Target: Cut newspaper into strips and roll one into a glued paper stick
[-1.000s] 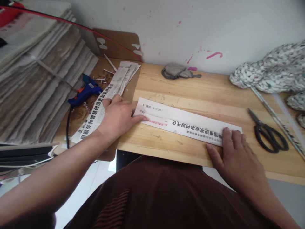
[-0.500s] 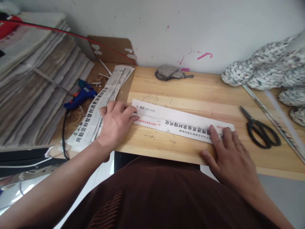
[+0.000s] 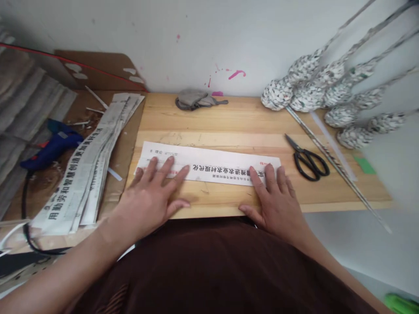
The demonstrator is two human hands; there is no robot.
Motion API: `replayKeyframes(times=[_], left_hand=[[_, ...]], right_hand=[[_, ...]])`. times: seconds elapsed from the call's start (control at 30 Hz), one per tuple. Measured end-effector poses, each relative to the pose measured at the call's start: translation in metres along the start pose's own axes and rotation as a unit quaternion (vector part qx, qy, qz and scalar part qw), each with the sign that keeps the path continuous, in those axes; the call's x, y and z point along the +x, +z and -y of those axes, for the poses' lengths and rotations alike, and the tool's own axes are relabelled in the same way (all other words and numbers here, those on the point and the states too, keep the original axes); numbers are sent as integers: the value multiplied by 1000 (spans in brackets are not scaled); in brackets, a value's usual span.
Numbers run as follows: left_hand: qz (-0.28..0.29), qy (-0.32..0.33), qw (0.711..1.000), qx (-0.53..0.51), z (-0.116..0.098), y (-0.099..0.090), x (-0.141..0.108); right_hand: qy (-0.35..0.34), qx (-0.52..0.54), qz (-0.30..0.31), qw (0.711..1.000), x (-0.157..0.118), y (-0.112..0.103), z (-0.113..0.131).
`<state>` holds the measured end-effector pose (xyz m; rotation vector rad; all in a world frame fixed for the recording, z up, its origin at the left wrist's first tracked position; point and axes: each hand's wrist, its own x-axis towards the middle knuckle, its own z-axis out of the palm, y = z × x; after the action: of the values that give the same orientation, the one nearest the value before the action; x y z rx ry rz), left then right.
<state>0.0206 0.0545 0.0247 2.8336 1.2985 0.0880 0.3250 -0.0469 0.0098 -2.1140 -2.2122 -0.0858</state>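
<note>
A long strip of printed newspaper (image 3: 216,162) lies lengthwise on the wooden board in front of me. Over its left end, my left hand (image 3: 153,187) rests palm down with fingers spread, the tips on the paper. At the right end my right hand (image 3: 275,192) lies in the same flat way, its fingers on the strip and its thumb on the bare wood. Neither hand grips anything. To the right of the strip lie black-handled scissors (image 3: 307,161), their blades pointing away from me to the left.
Left, more newspaper strips (image 3: 88,161) lie beside a blue glue gun (image 3: 52,146) and a tall paper stack (image 3: 29,104). A grey cloth item (image 3: 196,99) sits by the wall. Right are woven paper bulbs (image 3: 307,96) and a thin rolled stick (image 3: 334,161). The wooden board (image 3: 209,126) ends near my body.
My view has turned to the right. My left hand has gone from bent fingers at the strip's left end to lying flat and spread on it. My right hand stays on the right end.
</note>
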Motion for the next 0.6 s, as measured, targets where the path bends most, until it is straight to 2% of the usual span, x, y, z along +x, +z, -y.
replayKeyframes(times=[0.1,0.23,0.33,0.43,0.53,0.6], left_hand=[[36,-10,999,-4,-15,1,5],[50,0,999,-11,-17,3,8],[52,-1,999,-8,-16,5,8],[40,-9,999,-6,-16,9,6],[17,-16,1000,-11,-14,12,2],[10,-19,1000,-9,-9,12,-1]], right_hand=[[-18,7,-8,1000,0,2,0],[-91,46,19,995,10,1,11],[-160,97,55,981,26,-2,37],[-224,138,59,963,44,-5,68],[-231,153,48,960,52,-7,82],[-216,165,50,961,48,-7,73]])
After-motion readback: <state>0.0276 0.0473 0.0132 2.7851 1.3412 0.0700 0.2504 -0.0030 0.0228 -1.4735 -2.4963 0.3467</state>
